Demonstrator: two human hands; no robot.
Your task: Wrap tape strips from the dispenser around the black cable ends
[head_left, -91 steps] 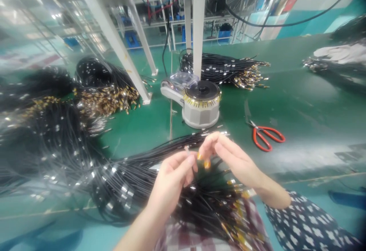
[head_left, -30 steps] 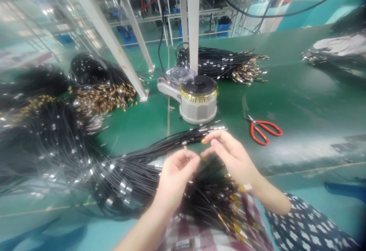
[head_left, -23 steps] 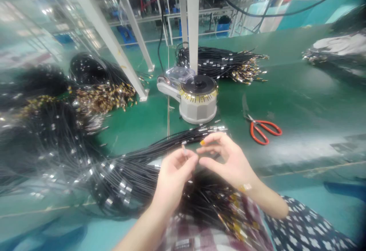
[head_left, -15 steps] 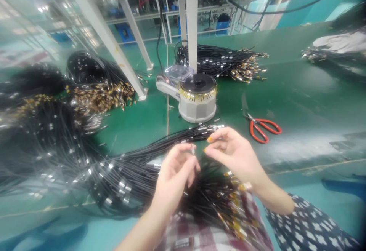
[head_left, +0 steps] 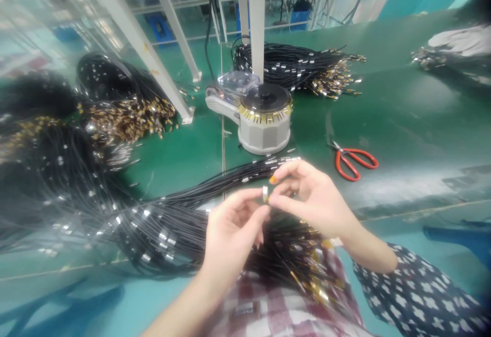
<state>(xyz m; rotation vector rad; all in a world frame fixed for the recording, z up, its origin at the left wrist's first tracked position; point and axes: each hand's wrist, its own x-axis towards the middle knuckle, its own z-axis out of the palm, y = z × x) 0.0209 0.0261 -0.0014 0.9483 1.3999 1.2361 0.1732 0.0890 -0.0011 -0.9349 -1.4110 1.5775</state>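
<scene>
My left hand (head_left: 233, 224) is closed, its index finger and thumb at a small silver-white piece (head_left: 265, 193), perhaps a cable tag or sleeve. My right hand (head_left: 309, 194) meets it from the right, thumb tip at the piece's edge and fingers curled. Orange-yellow shows at the right fingertips; nails or bits of tape, I cannot tell. Beneath both hands a thick bundle of black cables (head_left: 164, 234) runs across my lap, its ends with gold and yellow tips. A thinner bundle of black cables (head_left: 226, 177) with silvery bands lies just beyond the hands.
A round tape dispenser (head_left: 264, 135) stands on the green table (head_left: 399, 107) ahead. Right of it lie red-handled pliers (head_left: 351, 162). More cable bundles (head_left: 284, 66) lie behind and to the left. White frame posts (head_left: 258, 20) rise from the table. White gloves (head_left: 460, 40) lie far right.
My right fingertips have moved left and now meet the small white piece at my left fingers; before, there was a gap. The view has tilted slightly downward.
</scene>
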